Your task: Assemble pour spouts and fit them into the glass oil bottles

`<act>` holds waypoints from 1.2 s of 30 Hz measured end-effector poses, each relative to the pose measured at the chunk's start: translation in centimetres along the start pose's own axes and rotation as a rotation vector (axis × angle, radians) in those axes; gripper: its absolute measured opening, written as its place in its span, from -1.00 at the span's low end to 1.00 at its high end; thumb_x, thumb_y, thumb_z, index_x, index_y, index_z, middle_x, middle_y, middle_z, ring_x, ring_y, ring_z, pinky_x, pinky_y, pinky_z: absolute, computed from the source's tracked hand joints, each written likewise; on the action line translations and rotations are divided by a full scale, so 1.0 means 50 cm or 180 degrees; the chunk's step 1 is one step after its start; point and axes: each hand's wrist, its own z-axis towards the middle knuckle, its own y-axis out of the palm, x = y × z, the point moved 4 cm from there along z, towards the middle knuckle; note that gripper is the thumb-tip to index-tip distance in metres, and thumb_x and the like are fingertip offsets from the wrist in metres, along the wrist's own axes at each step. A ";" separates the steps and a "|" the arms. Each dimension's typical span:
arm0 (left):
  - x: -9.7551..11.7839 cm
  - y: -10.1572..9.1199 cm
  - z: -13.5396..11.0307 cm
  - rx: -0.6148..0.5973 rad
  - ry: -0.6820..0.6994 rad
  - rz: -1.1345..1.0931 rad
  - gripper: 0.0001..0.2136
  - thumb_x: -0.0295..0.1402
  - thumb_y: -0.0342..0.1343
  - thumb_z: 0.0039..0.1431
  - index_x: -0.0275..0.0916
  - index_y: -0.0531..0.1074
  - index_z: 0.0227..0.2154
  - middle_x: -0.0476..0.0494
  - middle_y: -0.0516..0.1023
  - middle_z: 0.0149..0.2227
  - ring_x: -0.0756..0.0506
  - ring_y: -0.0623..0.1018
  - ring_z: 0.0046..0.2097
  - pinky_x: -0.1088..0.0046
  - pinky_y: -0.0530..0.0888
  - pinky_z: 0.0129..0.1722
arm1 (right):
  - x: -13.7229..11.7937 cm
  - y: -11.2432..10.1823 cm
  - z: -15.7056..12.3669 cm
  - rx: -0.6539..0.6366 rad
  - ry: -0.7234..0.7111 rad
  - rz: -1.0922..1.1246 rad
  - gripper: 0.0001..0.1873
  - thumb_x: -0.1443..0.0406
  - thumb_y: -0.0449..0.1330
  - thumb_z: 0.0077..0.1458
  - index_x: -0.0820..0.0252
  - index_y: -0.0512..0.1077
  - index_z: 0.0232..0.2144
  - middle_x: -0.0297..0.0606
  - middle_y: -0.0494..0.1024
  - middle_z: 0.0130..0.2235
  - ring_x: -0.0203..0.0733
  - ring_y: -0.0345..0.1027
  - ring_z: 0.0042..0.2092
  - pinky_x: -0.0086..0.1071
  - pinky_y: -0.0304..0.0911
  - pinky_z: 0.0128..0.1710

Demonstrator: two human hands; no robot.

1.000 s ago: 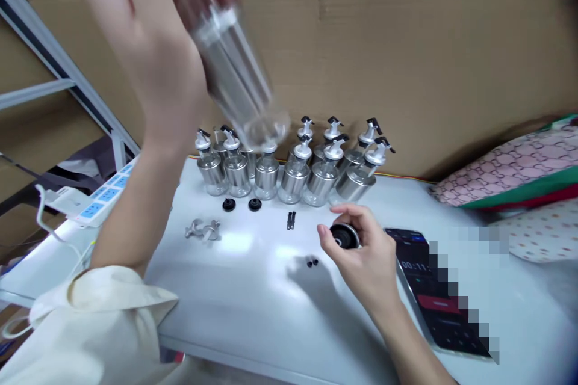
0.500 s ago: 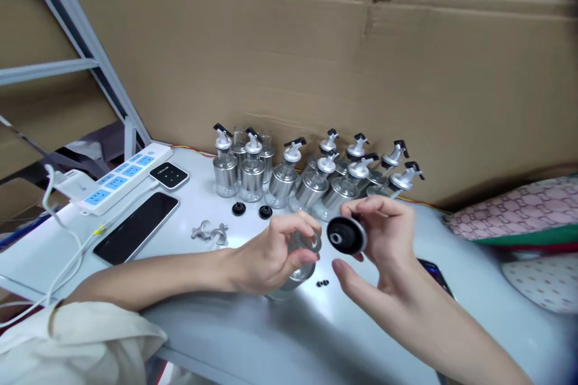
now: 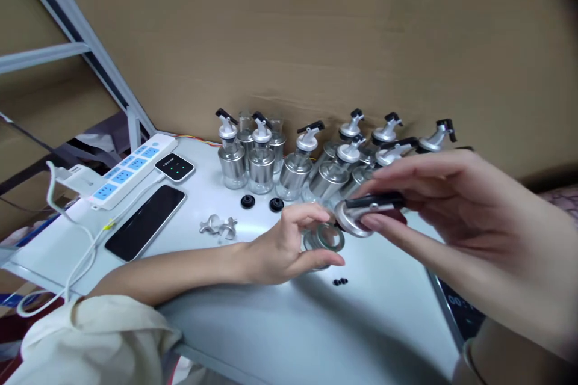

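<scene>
My left hand (image 3: 282,246) curls its fingers and thumb around the neck of a glass bottle (image 3: 332,237), whose round open mouth faces up toward me. Most of the bottle's body is hidden behind that hand. Between thumb and fingers, my right hand (image 3: 433,216) grips a silver pourer cap (image 3: 353,221) with a black lever. The cap is tilted, just to the right of the bottle mouth; whether the two touch I cannot tell. Two tiny black pieces (image 3: 340,281) lie on the table below my hands.
Several glass-and-metal bottles with pourer caps (image 3: 295,171) stand along the cardboard wall (image 3: 271,30). Two black stoppers (image 3: 247,201) and silver spout parts (image 3: 218,227) lie before them. A phone (image 3: 145,222), a power strip (image 3: 130,171) and a small black-topped device (image 3: 175,167) occupy the left.
The pourer cap has turned from showing its black underside to showing its silver side and lever, underside no longer facing me. My left hand still holds the bottle. The view has shifted.
</scene>
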 end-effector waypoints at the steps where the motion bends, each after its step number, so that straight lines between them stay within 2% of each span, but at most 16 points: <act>1: 0.002 0.001 0.001 0.0015 0.0049 0.0016 -0.57 -0.36 0.12 0.25 0.03 0.00 0.03 -0.03 0.27 -0.19 0.05 0.47 -0.33 0.47 0.51 -0.30 | -0.003 0.000 -0.001 -0.0030 -0.0031 -0.0092 -0.81 0.19 0.25 0.12 -0.05 0.41 -0.18 -0.30 0.58 -0.29 -0.15 0.51 -0.31 -0.37 0.45 -0.44; 3: 0.008 0.003 0.003 -0.0035 0.0175 0.0161 -0.58 -0.36 0.13 0.24 0.00 0.04 0.04 -0.01 0.30 -0.24 0.02 0.47 -0.31 0.45 0.51 -0.27 | -0.011 0.001 0.000 -0.0162 -0.0115 -0.0218 -0.94 0.18 0.22 0.16 -0.03 0.43 -0.30 -0.33 0.59 -0.34 -0.18 0.51 -0.36 -0.40 0.42 -0.48; 7: 0.015 0.004 0.006 -0.0207 0.0232 0.0370 -0.60 -0.36 0.14 0.24 -0.01 0.08 0.02 0.00 0.34 -0.29 -0.02 0.48 -0.28 0.42 0.51 -0.23 | -0.022 -0.002 0.002 -0.0245 -0.0234 -0.0238 -0.91 0.18 0.19 0.19 -0.02 0.43 -0.38 -0.38 0.61 -0.37 -0.23 0.51 -0.40 -0.45 0.37 -0.57; 11: 0.008 0.001 0.006 -0.0288 0.0050 0.0161 -0.56 -0.34 0.16 0.22 0.01 0.03 0.03 -0.01 0.35 -0.22 0.00 0.48 -0.30 0.42 0.50 -0.25 | -0.027 -0.001 0.006 -0.0242 -0.0216 -0.0185 -0.88 0.19 0.19 0.19 0.02 0.44 -0.40 -0.40 0.60 -0.43 -0.28 0.48 -0.46 -0.46 0.34 -0.59; 16: 0.009 -0.003 0.013 -0.0524 -0.0264 -0.0059 -0.59 -0.35 0.15 0.23 -0.02 0.04 0.00 0.00 0.34 -0.24 -0.01 0.49 -0.28 0.42 0.49 -0.26 | -0.029 0.006 0.009 -0.0384 -0.0337 -0.0310 -0.87 0.23 0.20 0.18 0.04 0.47 -0.43 -0.47 0.57 -0.51 -0.38 0.40 -0.57 -0.49 0.25 -0.64; 22: 0.018 0.000 0.017 -0.0890 -0.0490 -0.0281 -0.58 -0.47 0.06 0.27 -0.01 -0.02 0.03 -0.04 0.34 -0.19 -0.05 0.52 -0.19 0.35 0.51 -0.19 | -0.024 -0.007 0.005 -0.0444 -0.0317 -0.0122 -0.85 0.20 0.21 0.18 0.00 0.52 -0.43 -0.41 0.65 -0.43 -0.29 0.52 -0.49 -0.49 0.38 -0.57; 26: 0.006 -0.002 0.009 -0.0803 -0.0434 -0.0279 -0.55 -0.44 0.10 0.25 -0.01 0.01 0.06 -0.04 0.38 -0.21 -0.03 0.53 -0.23 0.40 0.52 -0.22 | -0.025 -0.013 0.001 -0.0527 -0.0335 -0.0209 -0.83 0.19 0.16 0.21 -0.02 0.55 -0.36 -0.39 0.66 -0.42 -0.24 0.56 -0.46 -0.51 0.37 -0.64; 31: 0.000 -0.007 0.002 -0.0648 -0.0402 -0.0346 -0.59 -0.42 0.16 0.22 -0.06 0.11 0.03 -0.05 0.47 -0.22 -0.05 0.57 -0.20 0.42 0.51 -0.21 | -0.028 -0.010 -0.003 -0.0490 -0.0432 -0.0366 -0.82 0.19 0.11 0.25 -0.02 0.52 -0.30 -0.43 0.65 -0.44 -0.31 0.52 -0.52 -0.53 0.30 -0.66; 35: -0.003 -0.016 0.000 -0.0602 -0.0434 -0.0174 -0.58 -0.40 0.23 0.16 -0.05 0.15 -0.03 -0.01 0.48 -0.24 -0.02 0.57 -0.25 0.39 0.49 -0.18 | -0.024 -0.006 -0.001 -0.0576 -0.0261 -0.0288 -0.83 0.18 0.13 0.23 -0.05 0.53 -0.29 -0.43 0.61 -0.48 -0.29 0.48 -0.54 -0.50 0.24 -0.71; 36: -0.003 -0.019 -0.001 -0.0582 -0.0369 -0.0138 -0.56 -0.39 0.24 0.15 -0.03 0.13 -0.02 0.00 0.47 -0.22 -0.01 0.57 -0.27 0.39 0.49 -0.18 | -0.022 -0.009 0.000 -0.0492 -0.0140 -0.0195 -0.86 0.17 0.17 0.18 -0.05 0.56 -0.32 -0.42 0.60 -0.50 -0.28 0.47 -0.55 -0.49 0.23 -0.71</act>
